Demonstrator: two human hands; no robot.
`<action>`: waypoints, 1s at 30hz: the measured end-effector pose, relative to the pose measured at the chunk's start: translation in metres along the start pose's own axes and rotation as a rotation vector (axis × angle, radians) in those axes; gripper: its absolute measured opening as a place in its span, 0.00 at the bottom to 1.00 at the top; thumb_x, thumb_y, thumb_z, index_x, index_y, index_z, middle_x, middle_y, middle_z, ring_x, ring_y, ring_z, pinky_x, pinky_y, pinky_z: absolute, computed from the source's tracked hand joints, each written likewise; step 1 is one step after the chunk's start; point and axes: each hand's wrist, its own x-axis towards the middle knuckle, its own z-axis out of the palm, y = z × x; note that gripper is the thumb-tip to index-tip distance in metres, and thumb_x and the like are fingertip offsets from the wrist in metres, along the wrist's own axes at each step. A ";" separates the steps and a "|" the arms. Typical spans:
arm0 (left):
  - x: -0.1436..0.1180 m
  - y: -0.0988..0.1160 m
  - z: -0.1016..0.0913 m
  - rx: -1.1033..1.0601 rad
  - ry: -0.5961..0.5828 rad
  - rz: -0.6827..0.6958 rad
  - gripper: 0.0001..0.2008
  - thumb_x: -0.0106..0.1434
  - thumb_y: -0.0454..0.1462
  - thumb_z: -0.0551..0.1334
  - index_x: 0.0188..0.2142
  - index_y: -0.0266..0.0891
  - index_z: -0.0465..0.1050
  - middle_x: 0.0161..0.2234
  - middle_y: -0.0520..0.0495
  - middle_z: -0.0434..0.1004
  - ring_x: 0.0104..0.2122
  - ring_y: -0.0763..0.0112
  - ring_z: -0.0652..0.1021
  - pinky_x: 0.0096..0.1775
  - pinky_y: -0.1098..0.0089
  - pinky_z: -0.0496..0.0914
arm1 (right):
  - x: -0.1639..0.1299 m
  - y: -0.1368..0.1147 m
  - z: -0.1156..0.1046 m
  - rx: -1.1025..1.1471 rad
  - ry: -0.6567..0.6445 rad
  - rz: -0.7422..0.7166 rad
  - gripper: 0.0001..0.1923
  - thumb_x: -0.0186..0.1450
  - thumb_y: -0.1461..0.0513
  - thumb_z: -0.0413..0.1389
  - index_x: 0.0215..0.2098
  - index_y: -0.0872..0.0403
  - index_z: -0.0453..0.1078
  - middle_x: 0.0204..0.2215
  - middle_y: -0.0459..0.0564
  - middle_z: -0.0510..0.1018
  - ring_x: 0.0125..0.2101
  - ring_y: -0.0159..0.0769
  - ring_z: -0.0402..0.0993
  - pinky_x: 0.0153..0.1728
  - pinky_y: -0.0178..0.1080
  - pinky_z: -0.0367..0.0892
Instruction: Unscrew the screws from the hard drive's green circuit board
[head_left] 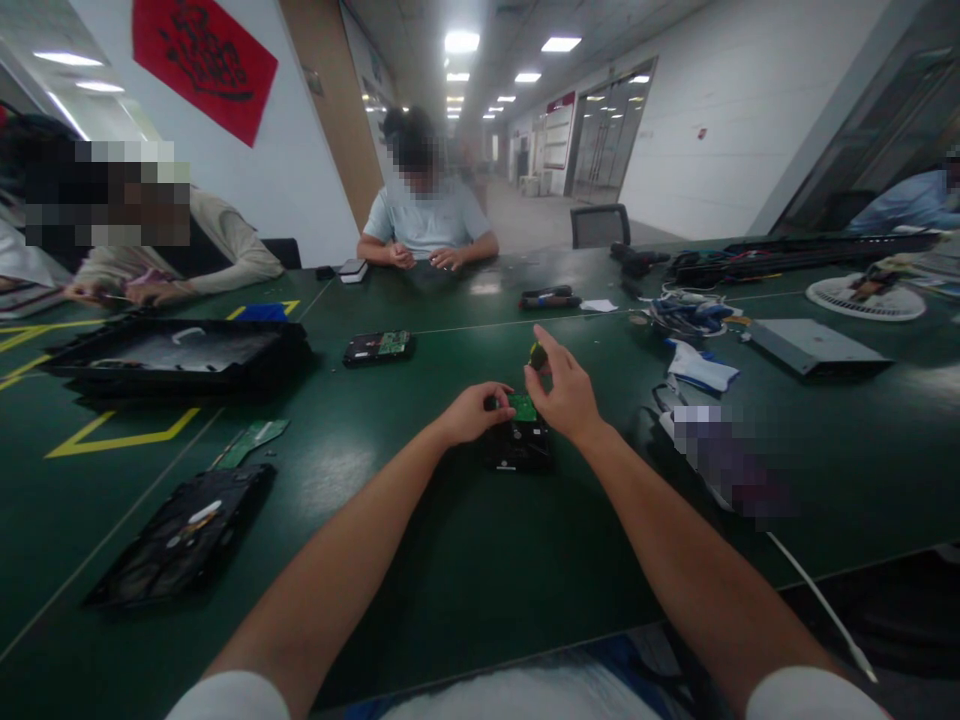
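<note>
A black hard drive [519, 448] with a green circuit board [523, 407] lies on the green table in front of me. My left hand [478, 412] is at the drive's left side, thumb and fingers closed together by the board's edge; whatever is between them is hidden. Above the board's right side, my right hand [562, 388] grips a short black and yellow screwdriver handle [538, 356] between thumb and fingers, the index finger raised. The screwdriver's tip is not distinguishable.
Another drive [379, 347] lies farther left, near a large black tray-like casing [180, 355]. A black panel [187, 535] is at near left. On the right are a grey metal box [817, 345], bundled cables [690, 312] and a glove [703, 366]. A person [427, 215] sits opposite.
</note>
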 end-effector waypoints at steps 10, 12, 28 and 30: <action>0.001 -0.003 0.000 -0.008 -0.009 -0.005 0.08 0.61 0.41 0.69 0.33 0.40 0.74 0.56 0.43 0.76 0.52 0.57 0.77 0.59 0.54 0.65 | -0.001 0.002 0.001 -0.067 0.016 -0.031 0.33 0.71 0.58 0.52 0.72 0.44 0.51 0.52 0.56 0.73 0.46 0.48 0.73 0.52 0.52 0.72; 0.000 -0.002 0.000 -0.008 -0.006 -0.009 0.08 0.61 0.42 0.69 0.34 0.40 0.74 0.56 0.43 0.76 0.53 0.57 0.77 0.59 0.54 0.65 | -0.001 0.002 0.002 -0.061 0.034 -0.057 0.34 0.71 0.59 0.51 0.73 0.45 0.49 0.55 0.57 0.72 0.48 0.48 0.73 0.53 0.51 0.72; 0.000 -0.001 0.000 0.001 -0.005 -0.001 0.08 0.61 0.41 0.68 0.34 0.40 0.74 0.56 0.44 0.76 0.53 0.57 0.77 0.59 0.54 0.65 | -0.001 0.008 0.006 -0.156 0.083 -0.040 0.35 0.70 0.57 0.53 0.72 0.48 0.49 0.52 0.59 0.73 0.41 0.48 0.75 0.44 0.54 0.77; 0.000 -0.001 -0.001 0.005 -0.007 -0.006 0.08 0.61 0.41 0.68 0.34 0.40 0.74 0.56 0.44 0.76 0.53 0.57 0.77 0.59 0.54 0.65 | -0.001 0.009 0.006 -0.157 0.084 -0.051 0.36 0.70 0.57 0.53 0.72 0.49 0.48 0.54 0.60 0.71 0.44 0.49 0.75 0.45 0.54 0.77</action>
